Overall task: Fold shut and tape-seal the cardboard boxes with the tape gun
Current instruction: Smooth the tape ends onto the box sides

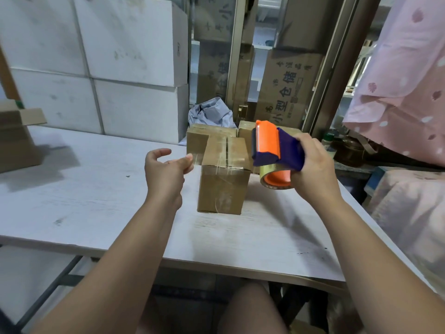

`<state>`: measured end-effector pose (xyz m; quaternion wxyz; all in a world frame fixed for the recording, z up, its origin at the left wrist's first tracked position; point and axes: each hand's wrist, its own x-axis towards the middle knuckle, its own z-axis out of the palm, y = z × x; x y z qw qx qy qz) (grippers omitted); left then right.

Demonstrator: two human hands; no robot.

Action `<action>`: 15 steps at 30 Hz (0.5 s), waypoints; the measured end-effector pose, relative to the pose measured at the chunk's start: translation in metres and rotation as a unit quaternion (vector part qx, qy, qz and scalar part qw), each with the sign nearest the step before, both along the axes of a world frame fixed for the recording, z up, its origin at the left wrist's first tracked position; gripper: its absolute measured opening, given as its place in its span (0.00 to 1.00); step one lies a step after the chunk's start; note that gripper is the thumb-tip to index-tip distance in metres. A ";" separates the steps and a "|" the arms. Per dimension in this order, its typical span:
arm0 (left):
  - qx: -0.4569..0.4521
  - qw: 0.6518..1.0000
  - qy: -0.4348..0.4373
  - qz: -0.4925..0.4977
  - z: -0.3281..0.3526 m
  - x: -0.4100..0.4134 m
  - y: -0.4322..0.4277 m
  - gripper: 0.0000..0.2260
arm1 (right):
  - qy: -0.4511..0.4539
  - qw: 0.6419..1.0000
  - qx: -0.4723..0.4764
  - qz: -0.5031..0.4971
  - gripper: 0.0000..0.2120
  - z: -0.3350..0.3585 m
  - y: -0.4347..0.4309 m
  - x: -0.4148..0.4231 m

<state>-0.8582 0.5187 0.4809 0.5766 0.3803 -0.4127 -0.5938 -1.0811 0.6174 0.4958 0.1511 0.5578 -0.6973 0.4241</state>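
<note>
Mid-frame: my right hand (pixel 313 169) grips the tape gun (pixel 274 150); left hand (pixel 166 172) loose, empty beside the box (pixel 224 179); I should steady it, press tape ends flat

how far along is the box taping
Done: the front cardboard box is folded shut, clear tape over its top and front. In hand: right hand grips the tape gun; left hand hovers open. Left: the open-flapped box at far left.
</note>
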 end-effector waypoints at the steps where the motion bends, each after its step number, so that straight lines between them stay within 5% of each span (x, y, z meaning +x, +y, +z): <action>1: 0.009 1.000 0.004 -0.004 0.001 -0.001 -0.001 0.17 | -0.008 1.000 0.006 -0.004 0.23 0.001 0.000 0.000; 15: 0.057 0.997 -0.014 -0.042 0.011 -0.002 -0.014 0.19 | -0.042 0.998 0.009 -0.036 0.29 0.003 -0.004 -0.006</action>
